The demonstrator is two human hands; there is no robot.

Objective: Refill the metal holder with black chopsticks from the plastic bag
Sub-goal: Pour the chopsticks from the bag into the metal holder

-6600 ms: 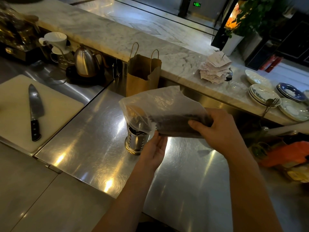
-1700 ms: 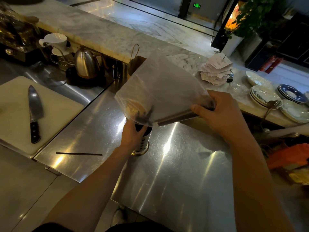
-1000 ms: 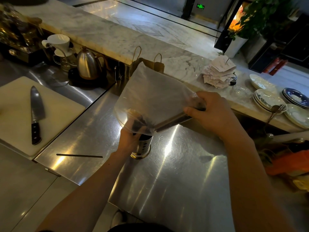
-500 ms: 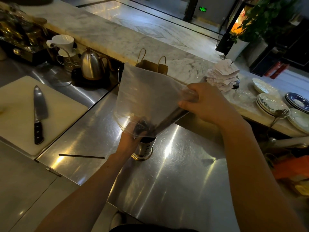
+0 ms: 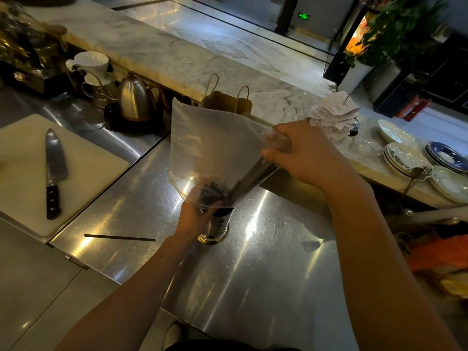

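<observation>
Right grip (image 5: 301,153) pinches plastic bag (image 5: 212,148) above steel counter (image 5: 266,269).

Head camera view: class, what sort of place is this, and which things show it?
Probably a restaurant service counter: a steel worktop, stacked plates, a spike of order slips, and a chef's knife on a cutting board.

The clear plastic bag (image 5: 215,148) is tipped mouth-down over the metal holder (image 5: 217,225), which stands upright mid-counter. Black chopsticks (image 5: 249,177) slant down inside the bag, and one stray chopstick (image 5: 119,238) lies flat to the left.
</observation>
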